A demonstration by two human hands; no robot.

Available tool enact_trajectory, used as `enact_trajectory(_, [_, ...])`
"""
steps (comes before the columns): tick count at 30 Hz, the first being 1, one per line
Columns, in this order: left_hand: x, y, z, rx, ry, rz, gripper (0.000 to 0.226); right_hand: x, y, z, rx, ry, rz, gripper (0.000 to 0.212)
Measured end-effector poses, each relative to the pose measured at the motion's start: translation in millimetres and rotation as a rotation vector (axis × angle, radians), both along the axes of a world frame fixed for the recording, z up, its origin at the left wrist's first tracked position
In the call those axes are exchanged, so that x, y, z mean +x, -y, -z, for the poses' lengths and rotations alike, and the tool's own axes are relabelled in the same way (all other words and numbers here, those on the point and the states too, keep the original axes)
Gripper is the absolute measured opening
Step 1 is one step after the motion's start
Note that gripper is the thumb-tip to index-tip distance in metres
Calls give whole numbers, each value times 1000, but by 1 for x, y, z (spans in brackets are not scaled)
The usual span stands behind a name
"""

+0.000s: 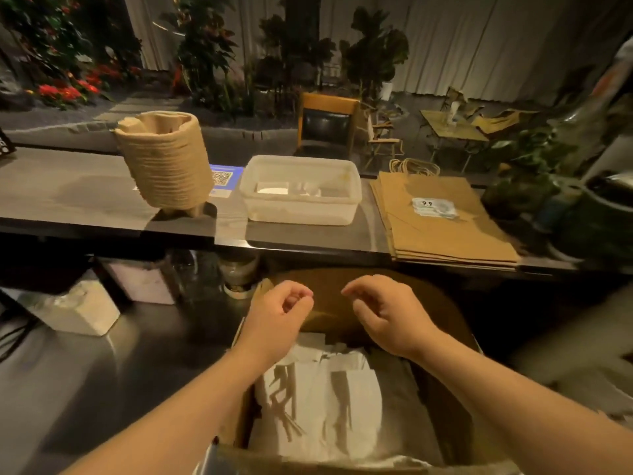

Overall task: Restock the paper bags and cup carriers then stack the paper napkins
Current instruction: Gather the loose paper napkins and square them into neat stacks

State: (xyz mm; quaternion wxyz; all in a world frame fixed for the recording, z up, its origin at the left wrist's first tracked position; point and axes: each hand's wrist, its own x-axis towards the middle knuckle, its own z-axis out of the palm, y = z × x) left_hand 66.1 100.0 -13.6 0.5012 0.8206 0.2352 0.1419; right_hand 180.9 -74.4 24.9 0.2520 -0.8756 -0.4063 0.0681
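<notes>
A tall stack of pulp cup carriers (164, 162) stands on the raised counter at the left. A flat pile of brown paper bags (442, 217) lies on the counter at the right. Between them sits a translucent plastic tub (301, 210) with a few white napkins inside. Below, an open cardboard box (455, 317) holds loose white paper napkins (322, 395). My left hand (277, 317) and my right hand (387, 317) hover over the box's far end, fingers loosely curled, holding nothing.
A QR-code card (222, 180) lies behind the carriers. On the lower steel worktop sit a white packet (78, 306), a box (144, 282) and a jar (239, 272). Potted plants (527, 180) crowd the counter's right end. Chairs and tables stand beyond.
</notes>
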Motion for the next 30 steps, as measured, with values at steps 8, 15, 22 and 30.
enact_trajectory(8, [36, 13, 80, -108, -747, 68, 71, 48, 47, 107, -496, -485, 293, 65])
enact_trajectory(15, [43, 35, 115, -237, -1014, 75, 102, 37, 51, 133, -682, -835, 374, 71])
enact_trajectory(22, [51, 37, 138, -245, -964, 99, 123, 30, 31, 152, -483, -820, 440, 95])
enact_trajectory(30, [47, 28, 112, -313, -824, 156, 93, 31, 38, 142, -152, -988, 619, 63])
